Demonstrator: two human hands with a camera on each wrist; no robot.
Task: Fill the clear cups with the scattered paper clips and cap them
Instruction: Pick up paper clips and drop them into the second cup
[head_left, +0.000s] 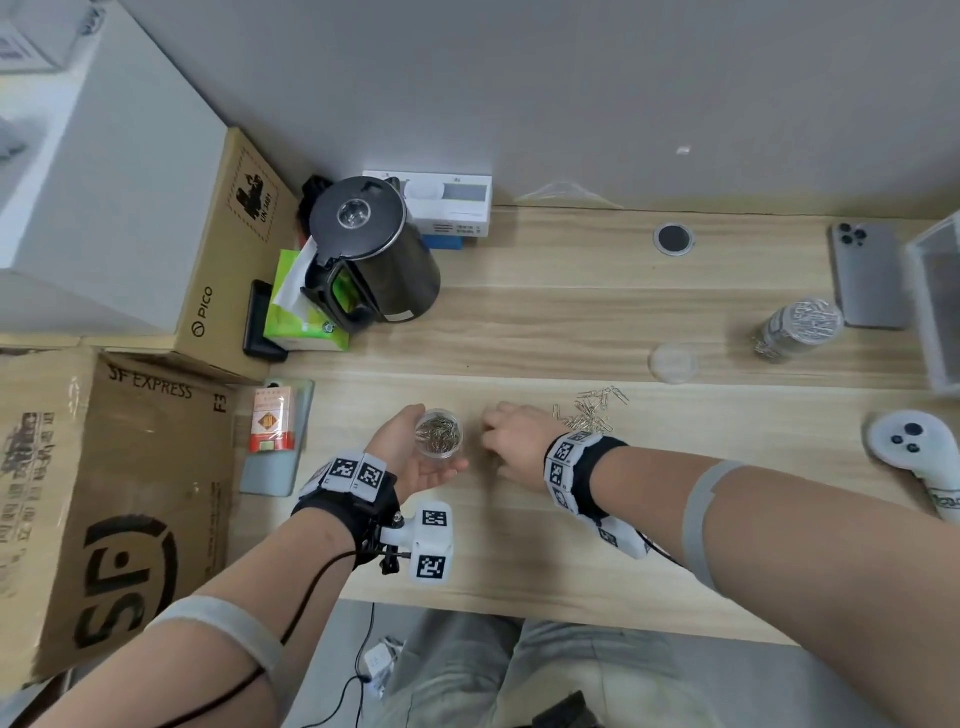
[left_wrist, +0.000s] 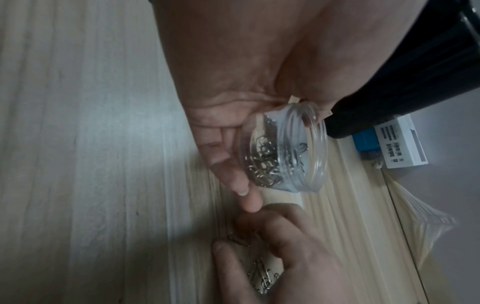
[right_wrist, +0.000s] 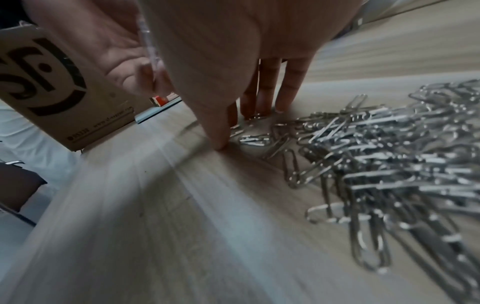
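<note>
My left hand (head_left: 431, 453) holds a small clear cup (head_left: 439, 434) partly filled with paper clips, open top up, just above the table's front middle. In the left wrist view the cup (left_wrist: 285, 150) lies across my fingers (left_wrist: 228, 164). Just right of it, my right hand (head_left: 491, 447) is down on the wood, thumb and fingertips closing round a few clips (right_wrist: 253, 139) at the left edge of the loose pile (right_wrist: 389, 164). The pile (head_left: 592, 413) spreads behind my right wrist. A capped, full cup (head_left: 802, 325) stands at the right, and a loose clear lid (head_left: 672, 362) lies left of it.
A black kettle (head_left: 371, 249) and tissue pack (head_left: 304, 306) stand at the back left beside cardboard boxes (head_left: 104, 493). A phone (head_left: 867, 275), a clear bin (head_left: 935, 301) and a white controller (head_left: 909, 441) lie along the right side. The table's front edge (head_left: 519, 613) is near my wrists.
</note>
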